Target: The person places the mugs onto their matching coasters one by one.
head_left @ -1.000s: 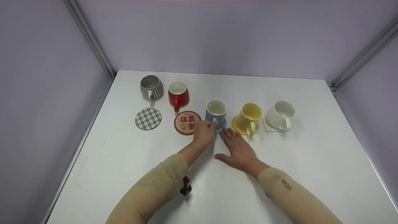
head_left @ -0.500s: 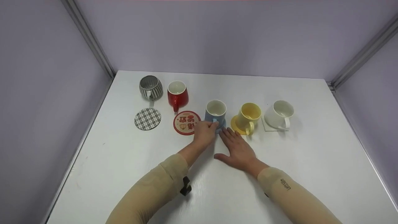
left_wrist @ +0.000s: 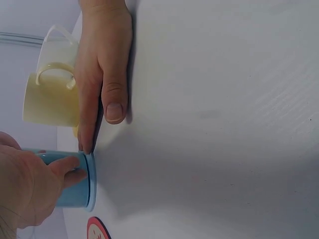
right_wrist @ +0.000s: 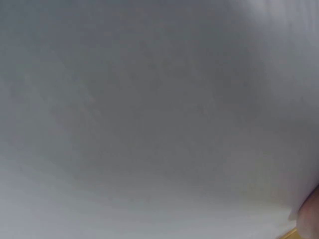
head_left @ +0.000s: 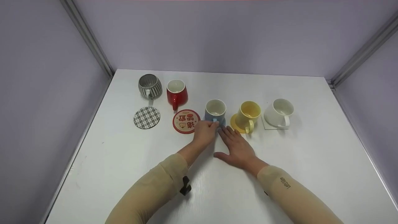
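A blue mug (head_left: 211,115) with a pale inside stands on a round blue coaster (left_wrist: 91,194). My left hand (head_left: 205,133) grips its handle from the near side, fingers curled. Flat on the table lies my right hand (head_left: 239,151), fingers straight and thumb spread, its fingertips touching the near edge of the blue coaster. In the left wrist view the left hand (left_wrist: 30,184) is at the mug and the right hand (left_wrist: 107,64) is beyond it. Only a bit of the right hand (right_wrist: 310,219) shows in the right wrist view.
Rightward stand a yellow mug (head_left: 247,116) on a yellow coaster (head_left: 233,122) and a white mug (head_left: 275,116) on a square white coaster (head_left: 268,126). Leftward are a red mug (head_left: 177,96), a red patterned coaster (head_left: 186,121), a grey striped mug (head_left: 150,88) and a checked coaster (head_left: 147,117).
The head view has shifted slightly. Both hands and the blue mug keep nearly the same places, with no other visible movement.
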Tool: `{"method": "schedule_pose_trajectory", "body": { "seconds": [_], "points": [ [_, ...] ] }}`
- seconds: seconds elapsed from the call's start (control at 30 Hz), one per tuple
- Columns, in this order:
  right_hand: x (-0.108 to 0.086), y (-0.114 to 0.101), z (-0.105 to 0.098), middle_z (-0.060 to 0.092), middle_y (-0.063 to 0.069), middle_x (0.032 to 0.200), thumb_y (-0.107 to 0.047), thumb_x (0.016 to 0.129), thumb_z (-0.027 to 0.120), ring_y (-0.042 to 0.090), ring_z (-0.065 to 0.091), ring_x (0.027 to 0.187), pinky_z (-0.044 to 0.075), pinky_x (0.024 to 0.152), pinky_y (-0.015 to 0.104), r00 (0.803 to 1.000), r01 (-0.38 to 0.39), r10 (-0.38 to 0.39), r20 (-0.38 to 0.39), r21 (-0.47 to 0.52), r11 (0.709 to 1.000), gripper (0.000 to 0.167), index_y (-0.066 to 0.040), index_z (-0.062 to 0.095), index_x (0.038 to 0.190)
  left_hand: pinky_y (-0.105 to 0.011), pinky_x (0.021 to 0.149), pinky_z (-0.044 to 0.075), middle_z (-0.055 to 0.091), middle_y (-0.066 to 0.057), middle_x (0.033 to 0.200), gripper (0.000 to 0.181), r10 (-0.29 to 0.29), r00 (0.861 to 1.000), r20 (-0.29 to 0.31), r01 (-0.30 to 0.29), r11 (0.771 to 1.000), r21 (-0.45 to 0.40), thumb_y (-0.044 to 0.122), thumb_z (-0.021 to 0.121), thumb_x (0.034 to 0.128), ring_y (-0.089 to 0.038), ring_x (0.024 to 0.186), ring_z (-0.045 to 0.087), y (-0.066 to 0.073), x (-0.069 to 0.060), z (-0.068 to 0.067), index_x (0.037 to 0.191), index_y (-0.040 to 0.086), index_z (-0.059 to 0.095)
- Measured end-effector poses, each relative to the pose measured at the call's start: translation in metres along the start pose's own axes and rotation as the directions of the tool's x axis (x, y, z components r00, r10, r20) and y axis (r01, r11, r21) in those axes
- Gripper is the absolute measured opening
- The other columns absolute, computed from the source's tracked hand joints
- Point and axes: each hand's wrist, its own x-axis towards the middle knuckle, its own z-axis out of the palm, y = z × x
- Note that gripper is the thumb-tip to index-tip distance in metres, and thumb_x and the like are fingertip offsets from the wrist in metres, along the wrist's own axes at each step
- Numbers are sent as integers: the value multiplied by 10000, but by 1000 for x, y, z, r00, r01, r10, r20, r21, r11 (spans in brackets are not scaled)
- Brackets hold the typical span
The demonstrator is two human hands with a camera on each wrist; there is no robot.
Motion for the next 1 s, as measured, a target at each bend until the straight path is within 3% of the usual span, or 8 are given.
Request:
{"method": "schedule_pose_trajectory", "body": {
  "seconds": [0.17,0.47,0.6,0.73,1.0],
  "points": [
    [1,0,0,190,71,1759,-796,978,461,283,129,1629,103,1310,430,1000,-6,6,13,-5,1000,1011,-137,208,1702,-238,514,360,451,72,561,494,-17,1000,20,17,1000,1,216,641,1072,-104,591,449,-2,2,0,594,161,530],
    [0,1,1,231,95,1749,-778,981,481,308,171,1620,157,1304,470,1000,7,-7,-16,5,1000,1002,-117,242,1695,-241,524,368,469,59,601,434,-31,999,39,31,1000,-1,233,635,1080,-107,615,463,-3,0,-2,702,19,640],
    [-1,1,0,213,85,1754,-783,983,470,299,153,1624,142,1307,460,1000,0,0,-3,5,1000,1004,-118,232,1697,-243,519,372,482,53,616,422,-46,997,60,47,999,-3,243,624,1088,-105,616,469,-2,1,-2,831,-84,697],
    [0,1,-1,217,87,1753,-777,982,484,299,153,1624,142,1307,462,1000,-2,2,-8,10,1000,1003,-115,241,1695,-238,514,373,486,60,621,420,-61,996,69,62,998,-16,249,621,1090,-94,614,470,-3,2,-1,854,-91,700],
    [2,1,1,216,90,1752,-792,965,496,277,126,1630,97,1313,442,1000,-15,14,8,45,999,1022,-134,227,1699,-229,532,357,446,77,552,428,20,1000,18,-20,1000,10,200,642,1066,-100,593,445,-4,1,0,747,-79,704]
  ]
}}
